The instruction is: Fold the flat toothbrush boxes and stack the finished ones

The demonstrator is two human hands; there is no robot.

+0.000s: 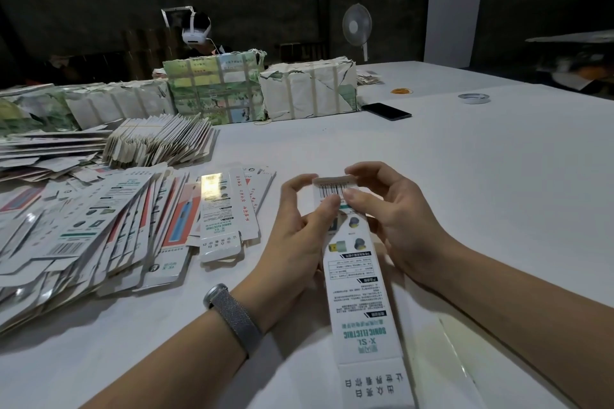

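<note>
Box sits between both hands, long axis running away from the person w/ far end tilted slightly left; barcode end points away, open flap end w/ printed characters toward the camera at bottom edge. Left hand grips box's left side, thumb on the barcode panel, fingers curled near the far flap. Right hand pinches the far end, thumb on the face, fingers curled over the top flap. Box is held above the table, right of center. Flat boxes lie fanned out at left, overlapping; taped bundles stand further back. Phone & tape roll lie far right, well apart from the hands.
</note>
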